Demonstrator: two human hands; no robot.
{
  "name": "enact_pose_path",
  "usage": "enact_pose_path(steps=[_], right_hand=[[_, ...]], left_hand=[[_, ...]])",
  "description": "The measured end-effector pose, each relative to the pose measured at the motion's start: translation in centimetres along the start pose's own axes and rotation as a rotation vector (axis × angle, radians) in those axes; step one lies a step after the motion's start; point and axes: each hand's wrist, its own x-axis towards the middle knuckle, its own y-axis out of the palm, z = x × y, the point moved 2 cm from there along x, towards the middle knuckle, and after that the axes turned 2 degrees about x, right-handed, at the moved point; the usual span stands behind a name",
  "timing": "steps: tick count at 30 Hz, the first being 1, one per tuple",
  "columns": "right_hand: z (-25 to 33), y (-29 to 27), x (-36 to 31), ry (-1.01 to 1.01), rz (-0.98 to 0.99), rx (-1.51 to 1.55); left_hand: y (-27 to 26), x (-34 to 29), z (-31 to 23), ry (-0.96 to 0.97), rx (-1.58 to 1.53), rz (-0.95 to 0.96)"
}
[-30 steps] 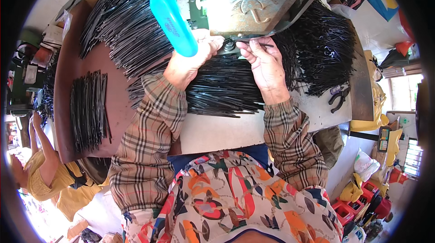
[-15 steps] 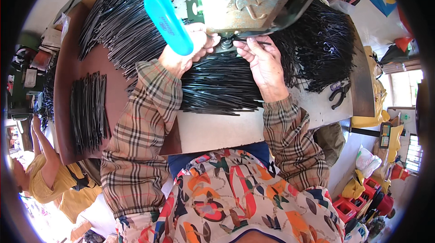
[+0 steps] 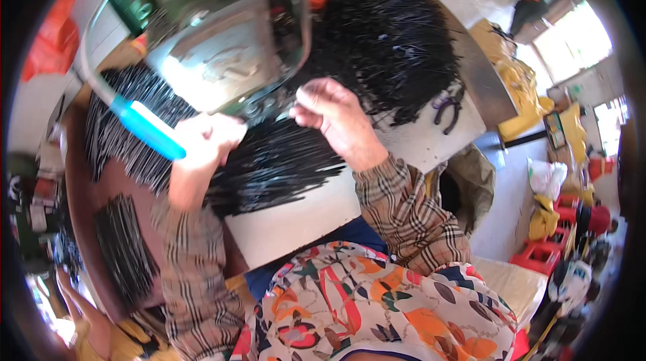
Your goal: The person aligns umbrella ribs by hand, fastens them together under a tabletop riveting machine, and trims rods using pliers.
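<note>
My left hand (image 3: 207, 142) is closed just below the bench machine (image 3: 219, 51), its fingertips washed out by light. My right hand (image 3: 336, 115) is raised a little to the right of the machine's lower end, thumb and fingers pinched together. Blur hides whatever either hand holds. A pile of thin black rods (image 3: 276, 166) lies right under both hands. The blue head of a bendable lamp (image 3: 149, 129) hangs beside my left hand and partly overlaps it.
More black rods (image 3: 128, 112) lie left of the machine, with a smaller bundle (image 3: 124, 246) nearer on the brown tabletop. A large dark heap (image 3: 390, 45) covers the far right. Dark-handled pliers (image 3: 447, 111) rest on the white board (image 3: 296, 220). Another person's arm (image 3: 84, 307) shows lower left.
The whole view has turned and shifted, putting machine and hands farther left. My hands have drawn apart; the rod seen at my right fingers earlier cannot be made out now.
</note>
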Motion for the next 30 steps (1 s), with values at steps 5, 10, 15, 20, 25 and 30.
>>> enact_pose_path(steps=[5,10,15,20,25,30], right_hand=[[2.5,0.2,-6.1,0.140,0.148,-0.113],[4.8,-0.6,-7.1,0.076,0.657,-0.597],[12.8,-6.0,0.4,-0.464,-0.230,-0.992],[15.6,-9.3,5.4,-0.576,-0.479,-1.644],[16.3,-9.0,5.5,-0.620,-0.296,-1.702],[15.8,-2.6,2.7,-0.958,0.046,-1.585]], left_hand=[[1.8,-6.6,-3.9,-0.139,-0.255,-0.144],[3.3,-11.0,-4.3,0.088,-0.601,-0.380],[4.9,-11.6,-4.8,0.335,-0.481,-0.343],[6.0,-11.5,-3.6,0.108,-0.655,-0.298],[6.0,-9.8,-2.6,-0.022,-0.670,-0.330],[6.1,-7.3,-3.2,-0.167,-0.571,-0.255]])
